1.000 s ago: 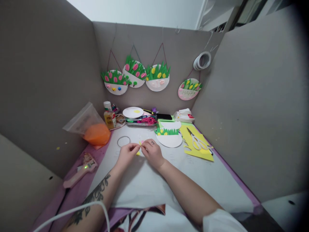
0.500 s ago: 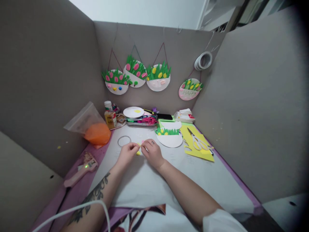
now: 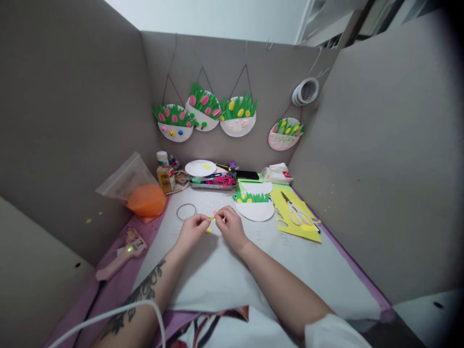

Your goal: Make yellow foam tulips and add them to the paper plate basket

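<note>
Between my fingertips, a small yellow paper piece (image 3: 212, 217) is pinched from both sides above the white table cover. My left hand (image 3: 194, 228) is closed on its left end, thumb against index finger. On the other end, my right hand (image 3: 229, 226) also pinches, its fingers curled. Another yellow paper piece (image 3: 208, 230) lies just below the left fingertips, and a pale pink piece (image 3: 214, 212) shows behind the hands. Right of my right hand lies a half-round paper plate (image 3: 254, 210) with green paper grass and yellow paper petals.
Scissors (image 3: 297, 212) rest on yellow paper (image 3: 308, 234) at right. A pink glue gun (image 3: 121, 258), its light green, lies at left near a bag of orange material (image 3: 147, 200). Behind are a glue bottle (image 3: 166, 178) and a tray of supplies (image 3: 213, 185). Decorated plates (image 3: 237, 126) hang on the partition.
My right hand has shifted slightly and its fingers have turned. The yellow paper piece now shows between both hands' fingertips. My left hand has hardly moved.
</note>
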